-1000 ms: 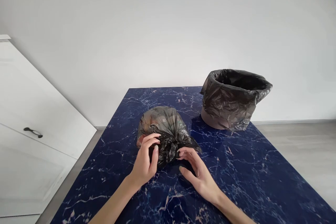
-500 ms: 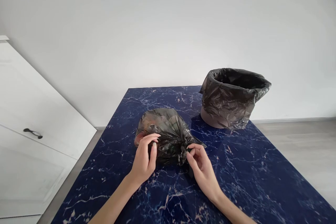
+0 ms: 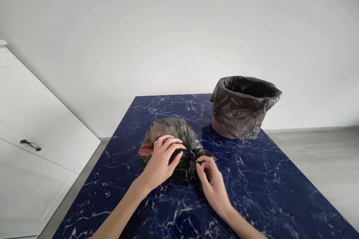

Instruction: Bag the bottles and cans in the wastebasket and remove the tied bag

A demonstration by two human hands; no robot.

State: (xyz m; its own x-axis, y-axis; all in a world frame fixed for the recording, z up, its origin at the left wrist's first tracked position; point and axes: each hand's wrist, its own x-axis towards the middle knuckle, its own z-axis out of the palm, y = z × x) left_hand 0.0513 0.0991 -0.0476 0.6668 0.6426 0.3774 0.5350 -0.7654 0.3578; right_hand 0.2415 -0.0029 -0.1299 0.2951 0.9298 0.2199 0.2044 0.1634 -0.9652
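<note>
A filled black garbage bag (image 3: 174, 126), thin enough to show reddish and pale contents, lies on the blue marbled table (image 3: 179, 213). Its gathered, knotted neck faces right and toward me. My right hand (image 3: 211, 179) pinches the plastic at the knot between thumb and fingertips. Over the near left side of the bag lies my left hand (image 3: 164, 158), fingers apart and slightly bent, fingertips close to the knot. The part of the bag under my left hand is hidden.
A round brownish bin (image 3: 224, 127), lined with a black bag folded over its rim, stands at the table's back right. On the left is a white cabinet (image 3: 33, 101) with a dark handle (image 3: 30, 144). A pale wall (image 3: 174, 37) rises behind.
My right hand has gone from loosely bent beside the knot to pinching it. My left hand has slid right across the bag, toward the knot. The view has shifted slightly.
</note>
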